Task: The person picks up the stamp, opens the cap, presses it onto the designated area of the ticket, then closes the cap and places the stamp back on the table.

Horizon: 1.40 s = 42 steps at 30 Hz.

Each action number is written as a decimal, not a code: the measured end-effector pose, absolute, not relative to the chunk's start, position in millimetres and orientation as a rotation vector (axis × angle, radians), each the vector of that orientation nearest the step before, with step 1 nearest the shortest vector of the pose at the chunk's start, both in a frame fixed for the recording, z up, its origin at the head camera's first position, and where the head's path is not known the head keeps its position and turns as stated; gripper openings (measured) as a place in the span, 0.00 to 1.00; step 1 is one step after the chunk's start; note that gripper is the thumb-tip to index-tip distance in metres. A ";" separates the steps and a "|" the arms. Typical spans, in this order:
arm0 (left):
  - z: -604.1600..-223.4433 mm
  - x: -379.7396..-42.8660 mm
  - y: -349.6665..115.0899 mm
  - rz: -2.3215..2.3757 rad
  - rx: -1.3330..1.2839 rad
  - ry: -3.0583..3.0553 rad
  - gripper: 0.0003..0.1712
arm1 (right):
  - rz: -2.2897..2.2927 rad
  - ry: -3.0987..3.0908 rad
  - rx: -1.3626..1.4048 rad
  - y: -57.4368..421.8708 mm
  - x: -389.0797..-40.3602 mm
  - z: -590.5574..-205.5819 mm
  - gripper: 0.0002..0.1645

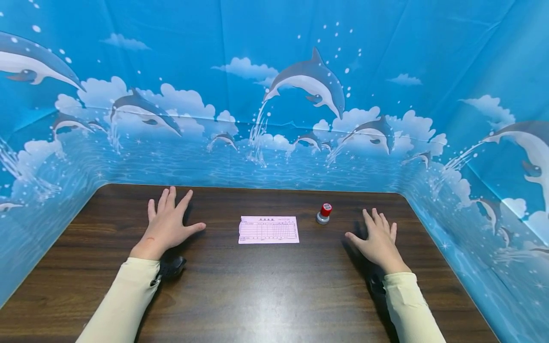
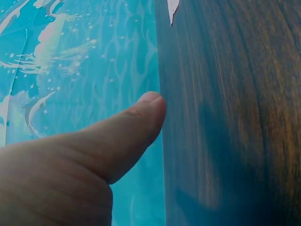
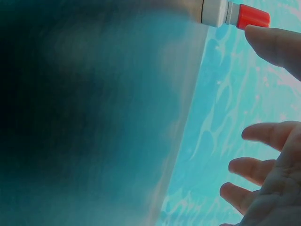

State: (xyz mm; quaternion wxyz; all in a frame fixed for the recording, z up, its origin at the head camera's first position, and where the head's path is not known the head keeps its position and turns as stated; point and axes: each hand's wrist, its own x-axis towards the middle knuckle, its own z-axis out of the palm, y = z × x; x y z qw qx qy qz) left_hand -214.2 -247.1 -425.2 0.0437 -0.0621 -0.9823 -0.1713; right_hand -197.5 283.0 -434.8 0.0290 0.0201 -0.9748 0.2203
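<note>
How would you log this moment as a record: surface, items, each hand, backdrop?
surface: dark wood-grain table
items: pink printed form, lying flat; red-topped stamp, standing upright to its right
left hand: left of the form, fingers spread, holding nothing
right hand: right of the stamp, fingers extended, holding nothing
backdrop: blue dolphin-print cloth
</note>
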 end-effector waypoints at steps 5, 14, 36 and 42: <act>-424.0 -214.6 -248.1 -0.519 -0.201 -3.006 0.63 | 0.687 -3.008 0.074 283.8 -198.4 -434.0 0.54; -419.4 -214.4 -242.9 -0.592 -0.243 -3.001 0.59 | 0.799 -3.064 0.034 283.0 -198.9 -432.1 0.57; -421.4 -212.8 -155.8 -0.797 -0.620 -3.009 0.46 | 1.012 -2.957 0.155 255.4 -227.1 -431.6 0.40; -428.3 -211.3 -140.8 -0.714 -0.691 -3.073 0.44 | 1.130 -2.944 0.149 243.1 -235.0 -434.8 0.41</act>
